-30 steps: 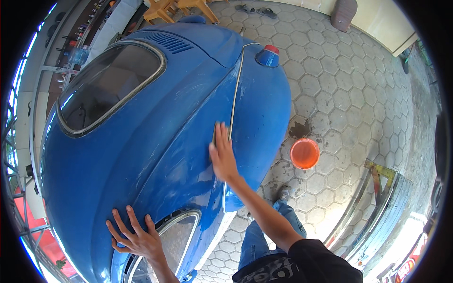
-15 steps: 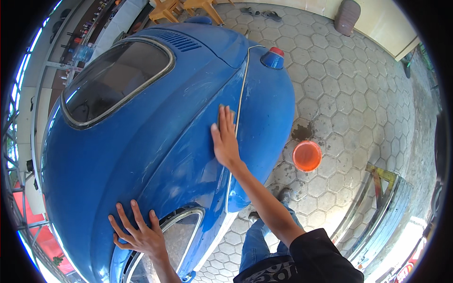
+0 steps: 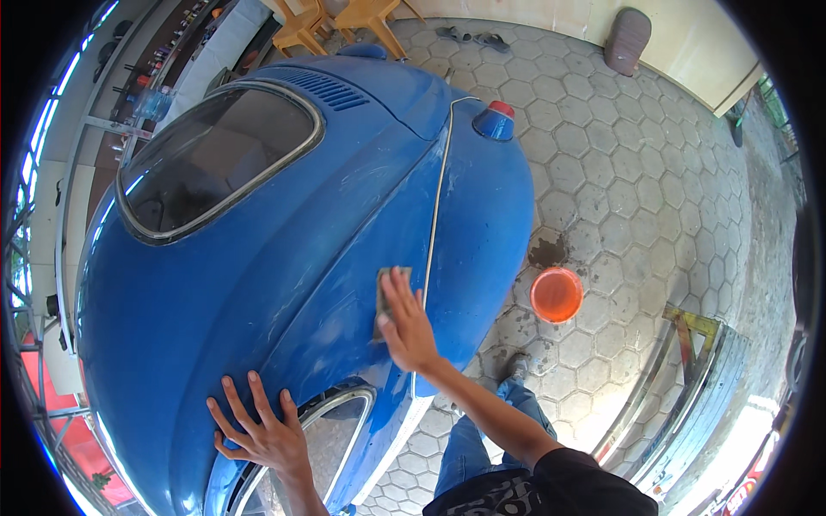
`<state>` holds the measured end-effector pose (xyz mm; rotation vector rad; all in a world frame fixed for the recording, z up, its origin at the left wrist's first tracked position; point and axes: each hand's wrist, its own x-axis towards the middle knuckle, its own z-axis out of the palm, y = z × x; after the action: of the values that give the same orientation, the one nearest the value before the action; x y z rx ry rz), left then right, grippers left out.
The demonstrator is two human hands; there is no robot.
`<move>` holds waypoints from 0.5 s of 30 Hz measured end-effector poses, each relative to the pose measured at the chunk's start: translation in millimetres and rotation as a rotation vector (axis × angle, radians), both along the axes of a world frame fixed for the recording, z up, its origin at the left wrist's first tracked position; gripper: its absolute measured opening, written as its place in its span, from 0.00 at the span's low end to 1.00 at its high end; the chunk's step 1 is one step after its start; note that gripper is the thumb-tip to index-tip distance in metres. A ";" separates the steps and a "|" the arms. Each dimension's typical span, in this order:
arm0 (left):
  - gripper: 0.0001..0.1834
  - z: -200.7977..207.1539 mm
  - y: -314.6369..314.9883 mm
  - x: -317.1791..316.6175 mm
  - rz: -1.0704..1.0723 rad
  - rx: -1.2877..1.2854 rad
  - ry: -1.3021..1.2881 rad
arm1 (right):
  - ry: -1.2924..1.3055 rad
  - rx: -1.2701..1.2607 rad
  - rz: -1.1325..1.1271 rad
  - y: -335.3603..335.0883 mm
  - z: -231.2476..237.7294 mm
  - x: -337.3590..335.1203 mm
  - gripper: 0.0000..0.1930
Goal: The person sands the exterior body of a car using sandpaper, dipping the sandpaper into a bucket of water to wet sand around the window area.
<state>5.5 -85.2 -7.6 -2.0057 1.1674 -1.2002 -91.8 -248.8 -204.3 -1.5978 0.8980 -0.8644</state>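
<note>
Blue car (image 3: 258,228) mid-rub, whitish scuffs (image 3: 366,163) remaining, finished share unclear; right hand (image 3: 410,331) gripping grey-green pad (image 3: 380,294) flat against bodywork, left hand (image 3: 268,439) splayed, empty.

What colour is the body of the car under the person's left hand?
Blue; the car body shows best in the head view.

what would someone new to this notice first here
A big blue car fills the left and middle, the right hand holding a flat greyish pad against its bodywork. The left hand lies spread on it near the side window. To the right, a bright orange bucket stands on hexagonal paving.
</note>
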 end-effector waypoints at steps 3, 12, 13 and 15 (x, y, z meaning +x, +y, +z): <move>0.24 -6.4 -7.3 -1.0 -0.041 -0.001 0.009 | 0.028 0.102 -0.126 -66.9 -8.6 7.0 0.33; 0.24 -3.2 -5.5 -1.2 -0.018 0.007 0.006 | 0.074 0.115 -0.034 -9.4 -15.1 1.5 0.33; 0.24 -3.5 -8.8 -1.8 -0.037 -0.004 0.004 | 0.049 0.184 -0.143 -40.8 -16.0 7.3 0.33; 0.24 -5.5 -9.0 -5.4 -0.045 -0.011 0.002 | 0.027 0.254 -0.243 -49.2 -12.6 8.6 0.32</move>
<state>0.1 -94.2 -13.1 -1.9986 1.2153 -1.2298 -83.2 -298.0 -216.8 -1.3006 1.1896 -0.8588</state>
